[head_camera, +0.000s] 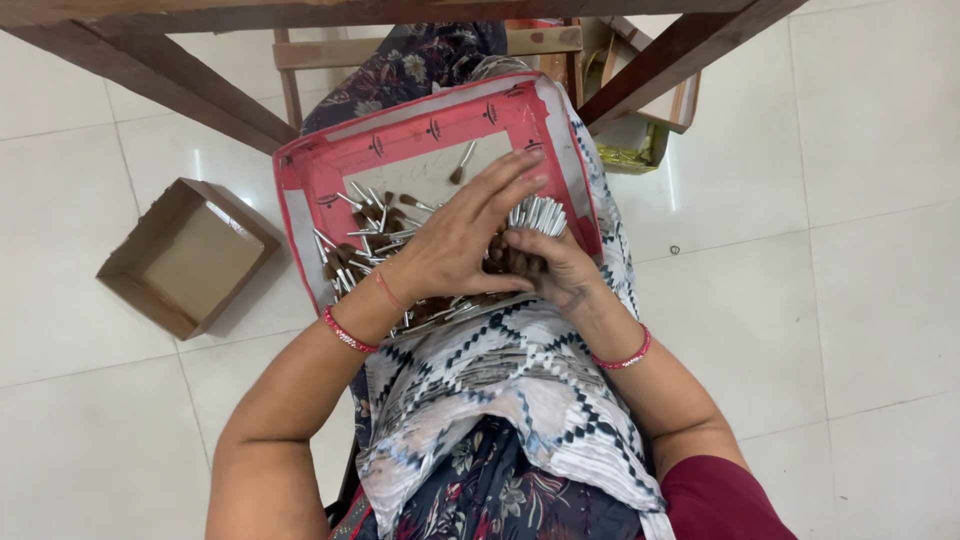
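A person sits with a shallow red cardboard tray (310, 190) on the lap, full of little brushes with silver metal handles and brown tips (365, 235). I think this is the gathering step: loose brushes are being collected into one neat bunch.

The right hand (555, 265) has its fingers curled tight around a bunch of brushes (535, 213), whose silver ends stick up like a fan. The left hand (455, 245) lies flat over the pile with its fingers spread and long, touching the bunch (I cannot see if it pinches anything underneath).

Next, it seems the left hand must pick more loose brushes, which lie just beside and under it, and line them up.

An empty brown cardboard box (185, 255) sits well apart on the white tiled floor (850, 200).
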